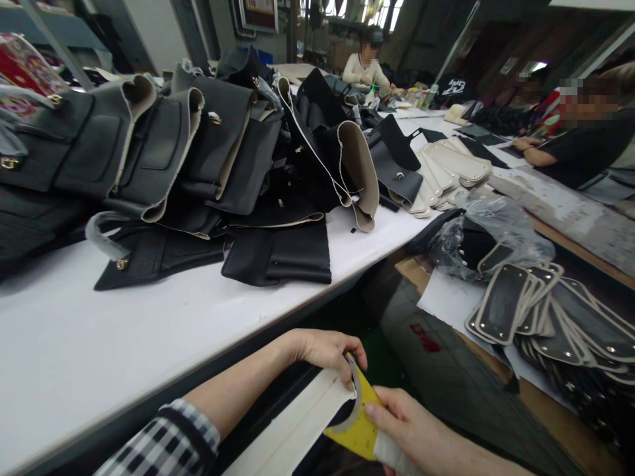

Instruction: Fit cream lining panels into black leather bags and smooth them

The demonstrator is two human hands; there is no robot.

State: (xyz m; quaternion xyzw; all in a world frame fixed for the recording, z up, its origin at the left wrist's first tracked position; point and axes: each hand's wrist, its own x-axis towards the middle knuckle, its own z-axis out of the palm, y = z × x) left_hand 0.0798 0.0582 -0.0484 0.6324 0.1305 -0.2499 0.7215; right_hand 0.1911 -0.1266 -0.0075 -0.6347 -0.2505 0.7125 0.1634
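Note:
My left hand [330,355] is closed over the far end of a long cream-coloured strip [292,426], its fingers curled round the end. Dark material [258,396] lies along the strip's side, partly hidden by my forearm. In my right hand [399,420] is a flat yellow tool [364,423] with a curved grey edge, gripped between thumb and fingers. That curved edge stands right by the strip's end, close to my left fingertips; whether it touches cannot be made out. A pale wrapping [391,456] shows on the tool's lower part, under my right hand.
A white table [149,337] carries a heap of black bag bodies [159,139]. Cream panels [454,165] lie farther back. At right are stacked black panels with pale edges [506,304] and clear plastic [501,225]. Two people [370,69] [590,139] sit beyond.

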